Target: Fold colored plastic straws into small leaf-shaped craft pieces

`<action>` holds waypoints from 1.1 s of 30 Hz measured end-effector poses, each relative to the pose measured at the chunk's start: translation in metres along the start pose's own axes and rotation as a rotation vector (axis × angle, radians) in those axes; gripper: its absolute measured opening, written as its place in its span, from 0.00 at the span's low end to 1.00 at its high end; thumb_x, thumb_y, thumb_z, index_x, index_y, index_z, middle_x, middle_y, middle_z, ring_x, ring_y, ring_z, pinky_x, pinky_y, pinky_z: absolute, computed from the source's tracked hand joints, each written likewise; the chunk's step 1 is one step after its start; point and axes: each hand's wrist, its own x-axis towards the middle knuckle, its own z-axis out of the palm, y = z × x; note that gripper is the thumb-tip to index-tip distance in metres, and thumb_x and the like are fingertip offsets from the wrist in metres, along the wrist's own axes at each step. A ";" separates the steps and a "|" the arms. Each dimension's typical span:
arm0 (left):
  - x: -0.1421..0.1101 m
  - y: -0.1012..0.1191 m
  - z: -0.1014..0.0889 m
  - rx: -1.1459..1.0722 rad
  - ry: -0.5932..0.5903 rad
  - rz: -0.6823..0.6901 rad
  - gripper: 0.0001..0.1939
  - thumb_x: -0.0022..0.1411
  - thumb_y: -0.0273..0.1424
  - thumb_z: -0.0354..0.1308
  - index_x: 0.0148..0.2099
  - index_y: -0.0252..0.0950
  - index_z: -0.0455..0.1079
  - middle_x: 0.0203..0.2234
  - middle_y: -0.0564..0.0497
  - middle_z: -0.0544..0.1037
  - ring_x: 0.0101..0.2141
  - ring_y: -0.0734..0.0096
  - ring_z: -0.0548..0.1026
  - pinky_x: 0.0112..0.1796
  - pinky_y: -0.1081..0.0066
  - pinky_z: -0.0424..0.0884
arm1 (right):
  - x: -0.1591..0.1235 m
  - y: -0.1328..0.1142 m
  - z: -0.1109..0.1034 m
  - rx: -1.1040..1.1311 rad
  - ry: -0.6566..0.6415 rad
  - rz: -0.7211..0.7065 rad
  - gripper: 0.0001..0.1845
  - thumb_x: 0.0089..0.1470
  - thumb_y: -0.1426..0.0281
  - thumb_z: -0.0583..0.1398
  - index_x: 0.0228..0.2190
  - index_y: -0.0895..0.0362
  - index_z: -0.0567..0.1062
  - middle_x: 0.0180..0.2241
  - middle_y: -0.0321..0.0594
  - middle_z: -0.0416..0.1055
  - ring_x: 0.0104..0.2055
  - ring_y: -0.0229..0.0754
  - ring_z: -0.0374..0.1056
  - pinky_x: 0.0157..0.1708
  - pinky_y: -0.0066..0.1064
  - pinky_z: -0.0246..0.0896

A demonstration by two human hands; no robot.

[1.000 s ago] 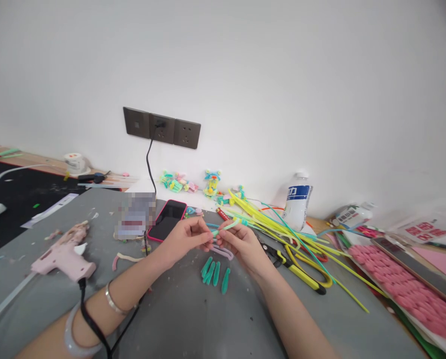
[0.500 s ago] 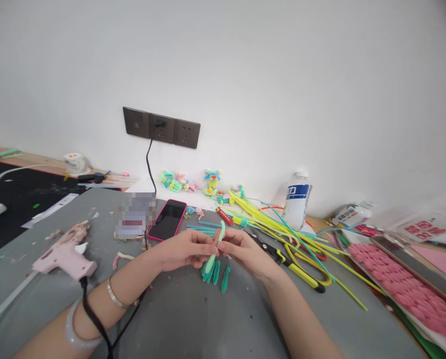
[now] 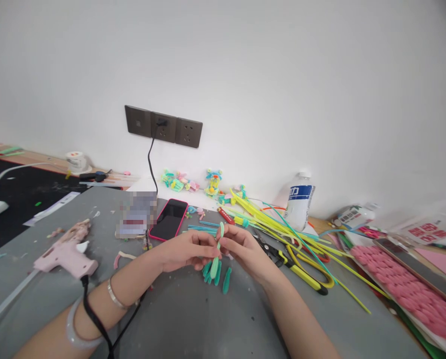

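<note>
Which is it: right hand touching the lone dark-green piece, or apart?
Apart. The head view shows grey tabletop between the right hand and the lone dark-green piece.

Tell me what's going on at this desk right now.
A person pinches a pale green fuzzy strip between the left hand and right hand, above the grey work surface. Darker green pieces lie just below. A pink glue gun lies to the left, yellow-handled cutters to the right.
</note>
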 end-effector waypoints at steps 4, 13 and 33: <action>0.000 0.001 0.001 -0.064 0.037 0.073 0.14 0.53 0.38 0.69 0.29 0.34 0.70 0.18 0.57 0.66 0.21 0.80 0.62 0.21 0.78 0.58 | 0.002 -0.003 0.002 -0.096 0.108 -0.142 0.12 0.53 0.62 0.65 0.28 0.56 0.70 0.25 0.32 0.63 0.26 0.35 0.58 0.27 0.27 0.53; 0.002 0.003 0.004 -0.079 0.136 0.202 0.14 0.55 0.37 0.67 0.29 0.34 0.69 0.18 0.57 0.64 0.20 0.80 0.60 0.20 0.78 0.57 | -0.001 0.000 0.008 -0.482 0.270 -0.509 0.08 0.55 0.73 0.61 0.25 0.55 0.69 0.28 0.36 0.65 0.32 0.40 0.63 0.33 0.31 0.59; 0.003 0.006 0.006 -0.240 0.334 0.363 0.15 0.51 0.38 0.70 0.29 0.33 0.70 0.21 0.56 0.72 0.23 0.80 0.70 0.26 0.79 0.69 | -0.004 0.001 0.022 -0.714 0.311 -0.623 0.05 0.56 0.73 0.62 0.34 0.52 0.78 0.31 0.43 0.74 0.33 0.44 0.70 0.30 0.33 0.66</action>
